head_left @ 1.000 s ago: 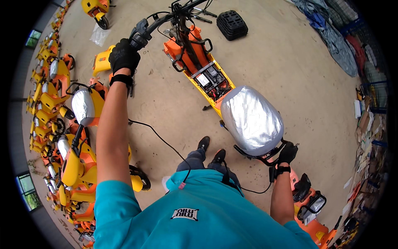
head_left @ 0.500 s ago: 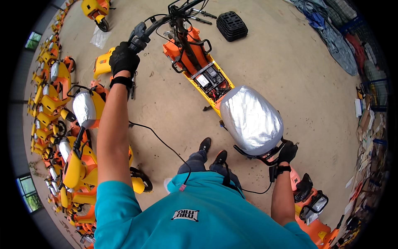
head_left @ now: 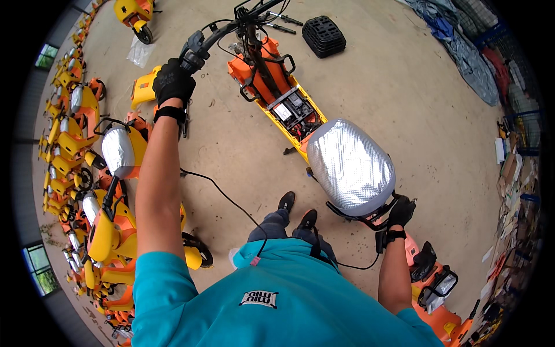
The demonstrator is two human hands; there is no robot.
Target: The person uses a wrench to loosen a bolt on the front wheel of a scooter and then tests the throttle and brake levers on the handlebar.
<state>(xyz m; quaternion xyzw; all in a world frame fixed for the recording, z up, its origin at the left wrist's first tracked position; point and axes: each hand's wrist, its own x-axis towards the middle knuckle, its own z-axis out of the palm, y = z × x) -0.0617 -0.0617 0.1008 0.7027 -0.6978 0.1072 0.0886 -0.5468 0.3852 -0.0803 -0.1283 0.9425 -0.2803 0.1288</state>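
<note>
I stand beside an orange and yellow scooter (head_left: 272, 78) with its floorboard panel off, baring a compartment (head_left: 292, 110) of electronic parts and wires. My left hand (head_left: 173, 81), in a black glove, is closed on the end of the black handlebar (head_left: 193, 52) at the upper left. My right hand (head_left: 400, 209), also gloved, grips the black rear rack (head_left: 364, 218) behind the seat (head_left: 350, 165), which has a silver foil cover. A black cable (head_left: 219, 188) runs across my chest toward each wrist's band.
Rows of yellow and orange scooters (head_left: 72, 133) crowd the left. A black slotted plastic part (head_left: 324, 36) and fork tubes (head_left: 280, 26) lie on the floor ahead. Tarps (head_left: 457, 52) and piled scrap (head_left: 509, 196) line the right. More orange scooter bodies (head_left: 439, 312) stand at lower right.
My left hand has shifted very slightly down in view since a second ago, still on the handlebar. Otherwise the scooter and my right hand look almost unchanged.
</note>
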